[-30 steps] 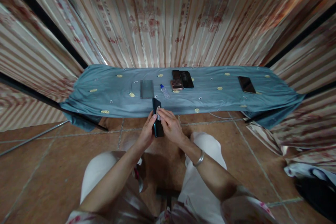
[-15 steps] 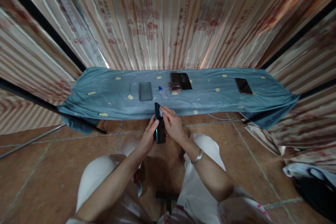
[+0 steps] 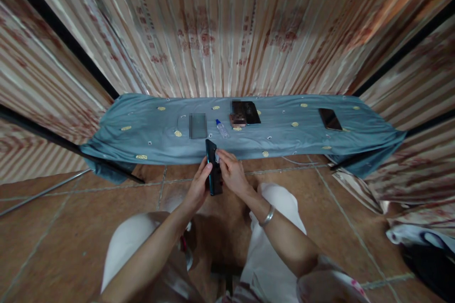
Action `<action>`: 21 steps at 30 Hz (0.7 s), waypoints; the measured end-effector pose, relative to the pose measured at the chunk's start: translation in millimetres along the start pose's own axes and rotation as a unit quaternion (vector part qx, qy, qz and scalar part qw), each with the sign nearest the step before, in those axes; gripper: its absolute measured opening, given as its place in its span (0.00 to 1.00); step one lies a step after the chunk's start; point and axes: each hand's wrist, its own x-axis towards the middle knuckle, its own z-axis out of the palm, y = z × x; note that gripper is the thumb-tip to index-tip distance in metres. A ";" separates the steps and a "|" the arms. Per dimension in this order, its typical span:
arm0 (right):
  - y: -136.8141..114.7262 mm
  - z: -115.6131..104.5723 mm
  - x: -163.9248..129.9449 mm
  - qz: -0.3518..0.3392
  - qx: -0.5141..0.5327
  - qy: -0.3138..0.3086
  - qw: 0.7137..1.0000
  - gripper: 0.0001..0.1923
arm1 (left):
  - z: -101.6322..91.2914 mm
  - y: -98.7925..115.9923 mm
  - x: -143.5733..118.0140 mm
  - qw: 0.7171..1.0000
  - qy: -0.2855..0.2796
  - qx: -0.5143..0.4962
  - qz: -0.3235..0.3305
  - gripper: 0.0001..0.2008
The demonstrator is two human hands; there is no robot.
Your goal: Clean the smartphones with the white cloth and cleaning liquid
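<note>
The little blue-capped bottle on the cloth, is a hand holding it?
No, the bottle lies alone on the blue cloth; both hands grip the dark phone.

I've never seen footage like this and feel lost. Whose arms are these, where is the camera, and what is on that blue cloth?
The camera sits on a person's head, looking down, so the arms are their own. The left hand holds a dark phone; the right hand presses a small pale thing on its upper part. Ahead is a table under a blue cloth. On it lie a grey flat sheet, a small bottle, two dark phones and another phone at the right.
</note>
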 end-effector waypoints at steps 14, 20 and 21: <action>-10.5 -2.5 -5.4 -0.049 0.001 0.020 0.999 0.21 | -3.4 -7.3 8.5 0.999 -0.012 -0.010 0.035 0.35; -7.4 -5.3 -0.2 -0.048 0.000 0.046 0.998 0.21 | 2.2 -12.4 1.9 1.000 -0.012 0.002 -0.012 0.36; -6.5 -5.5 0.9 -0.045 0.000 0.048 0.998 0.21 | 3.1 -12.6 0.6 1.000 -0.010 0.005 -0.019 0.35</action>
